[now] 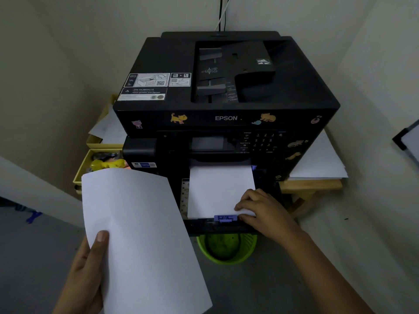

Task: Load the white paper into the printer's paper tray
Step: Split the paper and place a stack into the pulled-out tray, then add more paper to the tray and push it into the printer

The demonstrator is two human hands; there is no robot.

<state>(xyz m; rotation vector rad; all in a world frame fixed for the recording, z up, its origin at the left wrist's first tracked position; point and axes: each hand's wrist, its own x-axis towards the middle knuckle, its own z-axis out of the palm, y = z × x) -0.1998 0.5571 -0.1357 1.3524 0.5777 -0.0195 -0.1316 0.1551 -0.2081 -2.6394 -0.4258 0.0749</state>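
Observation:
A black Epson printer [226,91] stands in a corner on a wooden table. Its paper tray [204,225] is pulled out at the front, with white paper [217,189] lying in it and a purple guide clip [225,218] at the front edge. My right hand [258,209] rests on the near right corner of that paper, its fingers curled over the sheet's edge beside the clip. My left hand [86,273] grips a separate stack of white paper [140,234] by its lower left edge, thumb on top, held up left of the tray.
A green mesh waste basket [226,248] sits on the floor under the tray. Yellow drawers [90,155] with clutter and loose sheets stand left of the printer. More paper [317,166] lies on the wooden table at the right. Walls close in behind and on both sides.

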